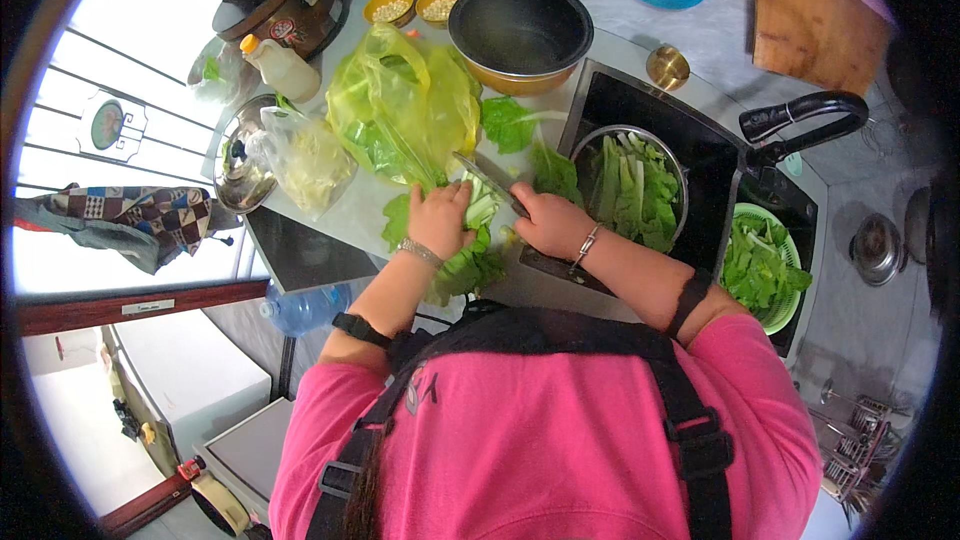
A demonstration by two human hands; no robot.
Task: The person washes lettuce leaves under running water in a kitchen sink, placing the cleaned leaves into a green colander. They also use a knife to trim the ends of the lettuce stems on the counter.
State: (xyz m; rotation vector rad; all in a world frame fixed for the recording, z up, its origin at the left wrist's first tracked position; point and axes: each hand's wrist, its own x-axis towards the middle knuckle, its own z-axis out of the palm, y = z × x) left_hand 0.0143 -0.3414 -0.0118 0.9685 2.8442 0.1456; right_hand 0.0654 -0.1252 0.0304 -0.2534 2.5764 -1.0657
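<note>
My left hand [440, 221] presses on a bunch of leafy greens [480, 206] at the counter's front edge, its leaves spreading out below the wrist. In my right hand [553, 221] is a kitchen knife [491, 184], its blade slanting up and left beside the pale stalks. Loose green leaves [510, 124] lie just beyond the knife. A yellow plastic bag [405, 105] with greens inside stands behind my left hand. To the right, a metal bowl [685, 187] of cut stalks and leaves sits in the dark sink [709, 142].
A green colander [787, 270] of leaves occupies the second basin, near the black faucet [810, 116]. Behind are a black inner pot [521, 26] and two yellow bowls [390, 7]. On the left stand a clear bag [307, 165], a pot lid [244, 150] and a plastic bottle [285, 71].
</note>
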